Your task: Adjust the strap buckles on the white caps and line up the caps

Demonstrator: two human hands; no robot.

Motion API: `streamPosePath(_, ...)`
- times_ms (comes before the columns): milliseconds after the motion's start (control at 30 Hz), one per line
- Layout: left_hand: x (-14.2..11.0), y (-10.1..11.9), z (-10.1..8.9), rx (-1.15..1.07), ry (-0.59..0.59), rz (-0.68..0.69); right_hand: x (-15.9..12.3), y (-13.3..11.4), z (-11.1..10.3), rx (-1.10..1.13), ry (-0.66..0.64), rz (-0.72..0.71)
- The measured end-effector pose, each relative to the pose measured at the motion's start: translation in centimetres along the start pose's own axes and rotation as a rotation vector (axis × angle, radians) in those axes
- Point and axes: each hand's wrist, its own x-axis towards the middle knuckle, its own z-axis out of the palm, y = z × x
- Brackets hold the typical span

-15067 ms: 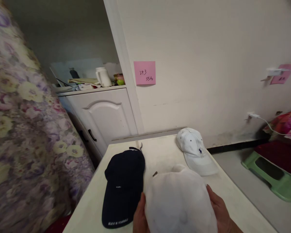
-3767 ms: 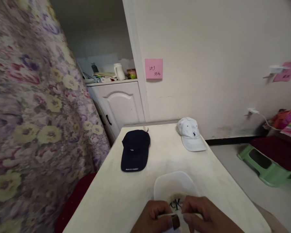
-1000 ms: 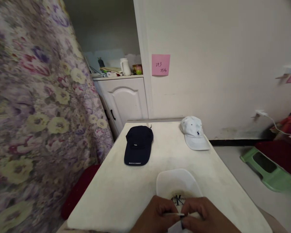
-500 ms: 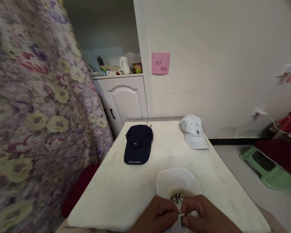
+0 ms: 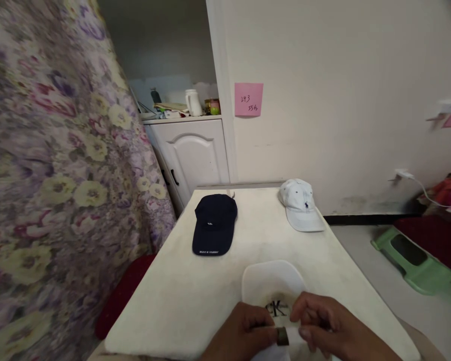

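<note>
A white cap with a dark "CK" mark lies at the near edge of the table, its brim pointing away from me. My left hand is closed, pinching the cap's back strap beside a small brass-coloured buckle. To the right of the buckle, my right hand holds the pale strap between thumb and fingers. Part of the crown is hidden beneath both hands. Farther back are a navy cap on the left and a pale cap with a small dark emblem on the right.
The cream table stands against the wall. A floral curtain hangs on the left, with a dark red seat beside it. On the right is a green stool. A white cabinet holds a white jug.
My right hand has moved right, away from my left, along the strap. The brass-coloured buckle now shows between them. The other two caps have stayed put.
</note>
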Motion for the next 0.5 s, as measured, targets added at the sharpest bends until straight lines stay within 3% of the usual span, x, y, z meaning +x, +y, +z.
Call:
streamPosePath(267,-0.3,1.2,-0.1,0.085,-0.032,0.038,0.5,0.8,-0.1,0.122,-0.002,-0.065)
streamPosePath(400,-0.2,2.2,0.6,0.049,-0.056,0.014,0.5,0.5,0.0,0.126,0.002,-0.09)
streamPosePath(500,-0.1,2.5,0.7,0.013,-0.094,0.068,0.5,0.6,-0.1,0.138,0.027,-0.119)
